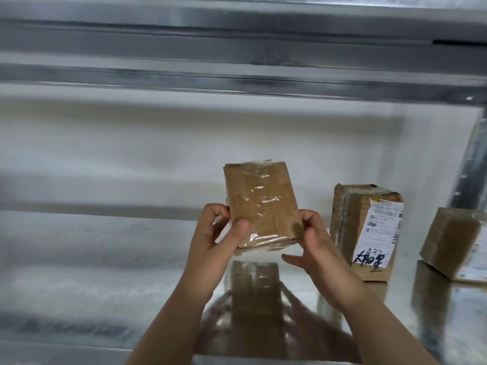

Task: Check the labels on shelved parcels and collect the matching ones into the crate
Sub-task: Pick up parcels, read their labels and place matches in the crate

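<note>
While the shiny metal shelf (105, 259) stretches across the whole view under a grey steel beam (237, 48), two brown cardboard parcels stand on its right part. The standing parcel (366, 230) is upright and wrapped in tape, and its white label (382, 233) faces the camera with a barcode and black handwriting that is too blurred to read fully. Well to its right, the tilted parcel (453, 241) is cut off by the edge of the view. Left of both, the held parcel (261, 204) is raised clear of the shelf, its plain taped face toward the camera and its reflection on the metal below. The left hand (218, 233) grips its lower left edge, thumb on the front and fingers curled behind. The right hand (313, 243) pinches the lower right corner, with one finger stretched out beneath the parcel. Both forearms cover the shelf's front edge.
</note>
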`<state>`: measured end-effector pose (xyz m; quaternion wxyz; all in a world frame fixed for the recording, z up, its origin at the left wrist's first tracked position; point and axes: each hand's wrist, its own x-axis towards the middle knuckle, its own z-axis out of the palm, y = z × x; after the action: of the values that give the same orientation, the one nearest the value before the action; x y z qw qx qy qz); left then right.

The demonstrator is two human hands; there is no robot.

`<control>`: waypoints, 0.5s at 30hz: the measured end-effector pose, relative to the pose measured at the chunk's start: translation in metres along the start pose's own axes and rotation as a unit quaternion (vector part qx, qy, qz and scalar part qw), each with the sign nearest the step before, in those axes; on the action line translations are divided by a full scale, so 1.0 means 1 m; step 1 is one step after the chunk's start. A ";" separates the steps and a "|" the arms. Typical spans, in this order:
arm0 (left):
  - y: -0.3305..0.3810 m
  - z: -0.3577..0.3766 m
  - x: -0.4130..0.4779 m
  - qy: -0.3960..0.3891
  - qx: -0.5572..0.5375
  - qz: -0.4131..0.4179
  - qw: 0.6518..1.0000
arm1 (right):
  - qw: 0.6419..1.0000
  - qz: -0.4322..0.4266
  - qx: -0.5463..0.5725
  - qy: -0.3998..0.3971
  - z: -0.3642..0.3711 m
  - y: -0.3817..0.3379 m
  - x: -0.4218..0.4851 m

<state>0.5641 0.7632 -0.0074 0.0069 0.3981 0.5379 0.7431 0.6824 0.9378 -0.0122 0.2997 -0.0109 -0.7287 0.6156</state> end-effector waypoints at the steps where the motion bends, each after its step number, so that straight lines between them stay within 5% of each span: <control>1: -0.002 0.001 0.000 -0.005 -0.005 -0.005 1.000 | 1.000 -0.011 -0.014 -0.019 0.001 -0.001 -0.002; 15: -0.007 0.004 0.001 -0.065 0.002 0.033 0.997 | 0.997 -0.071 0.003 0.019 0.007 -0.004 -0.003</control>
<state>0.5636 0.7697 -0.0119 0.0162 0.4629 0.5247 0.7142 0.6828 0.9294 -0.0099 0.3566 0.0304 -0.7201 0.5944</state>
